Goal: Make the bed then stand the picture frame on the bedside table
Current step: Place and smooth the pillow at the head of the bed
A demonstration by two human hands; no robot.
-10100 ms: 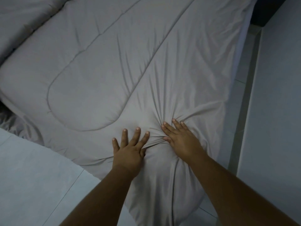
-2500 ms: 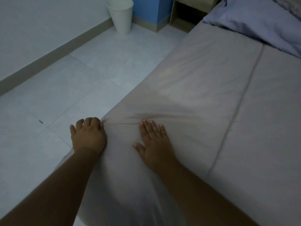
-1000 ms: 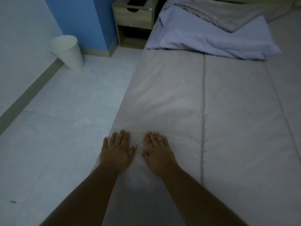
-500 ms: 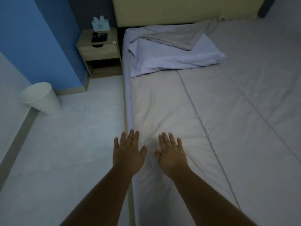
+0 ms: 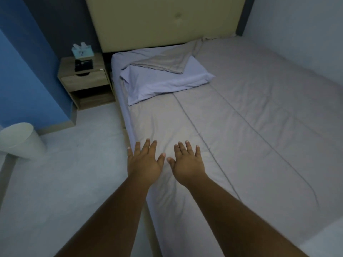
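A grey quilted duvet lies spread flat over the bed. Near the headboard a lilac pillow lies with a folded-back grey corner of the duvet across it. My left hand and my right hand are stretched out side by side, palms down, fingers spread, at the duvet's left edge, holding nothing. Whether they touch the fabric I cannot tell. A wooden bedside table stands left of the bed's head. A dark flat object, possibly the picture frame, lies flat on top of it.
A teal tissue box sits at the back of the bedside table. A white waste bin stands on the pale tiled floor by the blue wall. A beige headboard backs the bed. A wall runs along the bed's right side.
My view has lifted from the duvet's side edge to the whole bed and bedside table. Both hands went from pressing and gripping the fabric to spread flat, and moved slightly forward.
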